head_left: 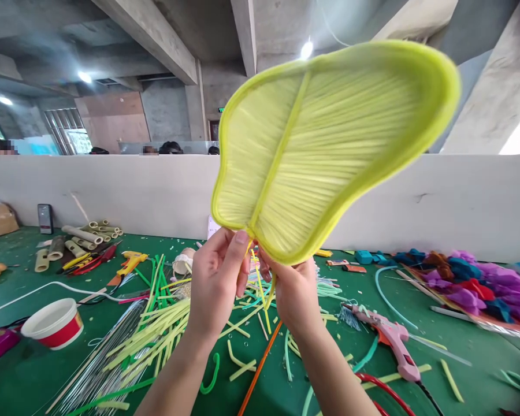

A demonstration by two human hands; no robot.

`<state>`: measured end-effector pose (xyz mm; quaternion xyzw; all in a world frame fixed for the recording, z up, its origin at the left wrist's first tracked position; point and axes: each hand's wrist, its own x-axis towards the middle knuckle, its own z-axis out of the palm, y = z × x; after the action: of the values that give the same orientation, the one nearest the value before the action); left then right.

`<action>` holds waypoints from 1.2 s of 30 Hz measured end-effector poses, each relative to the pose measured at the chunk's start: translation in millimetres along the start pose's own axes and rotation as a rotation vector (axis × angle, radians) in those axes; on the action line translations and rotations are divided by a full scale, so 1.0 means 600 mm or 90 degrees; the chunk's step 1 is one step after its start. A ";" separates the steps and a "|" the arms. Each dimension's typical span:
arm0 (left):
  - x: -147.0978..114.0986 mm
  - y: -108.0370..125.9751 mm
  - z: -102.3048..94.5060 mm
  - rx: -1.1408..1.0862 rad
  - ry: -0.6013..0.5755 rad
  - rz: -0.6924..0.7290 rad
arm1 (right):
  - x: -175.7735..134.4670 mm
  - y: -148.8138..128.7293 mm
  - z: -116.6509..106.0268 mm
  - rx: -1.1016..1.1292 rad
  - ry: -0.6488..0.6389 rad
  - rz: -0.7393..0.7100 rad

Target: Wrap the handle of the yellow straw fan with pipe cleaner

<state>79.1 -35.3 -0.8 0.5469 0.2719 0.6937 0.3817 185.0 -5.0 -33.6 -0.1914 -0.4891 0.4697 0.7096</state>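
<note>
A large yellow-green leaf-shaped piece [329,133] is held up over the green table, tilted to the right. It has a fuzzy pipe-cleaner rim, a midrib and fine thread-like filling. My left hand [216,283] pinches the base where rim and midrib meet, thumb in front. My right hand [293,292] has its fingers curled at the lower rim and the stem ends just beside it; the piece partly hides these fingers. Cut yellow pipe cleaners [156,332] lie loosely below, left of my left forearm.
A pink glue gun [394,341] lies at the right and a yellow glue gun [132,263] at the left. A paper cup [54,323], metal wires [104,358], bamboo tubes [86,236] and purple bundles [502,283] surround the workspace. Behind runs a white partition [91,190]; people's heads show beyond.
</note>
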 end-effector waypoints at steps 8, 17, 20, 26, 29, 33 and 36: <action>0.000 0.003 -0.008 0.046 0.030 0.031 | -0.008 -0.002 0.012 -0.028 0.002 -0.015; -0.006 0.004 0.003 0.155 0.088 0.127 | -0.016 -0.013 0.024 -0.102 0.067 -0.081; -0.009 0.006 0.003 0.201 0.080 0.147 | -0.020 -0.002 0.016 -0.106 0.053 -0.098; 0.000 -0.003 -0.003 0.081 0.046 0.039 | -0.020 -0.008 0.024 -0.079 0.012 -0.099; 0.007 -0.018 -0.002 -0.044 0.008 -0.066 | -0.018 -0.018 0.030 -0.127 0.034 -0.071; 0.004 -0.027 0.004 -0.108 -0.020 -0.142 | -0.017 -0.027 0.029 -0.179 0.091 -0.069; -0.003 -0.021 0.006 -0.130 -0.075 -0.132 | -0.018 -0.032 0.025 -0.170 0.100 -0.066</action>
<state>85.9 -29.8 -11.0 0.5140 0.2318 0.6412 0.5205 180.1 -26.2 -18.1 -0.2948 -0.4993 0.3468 0.7372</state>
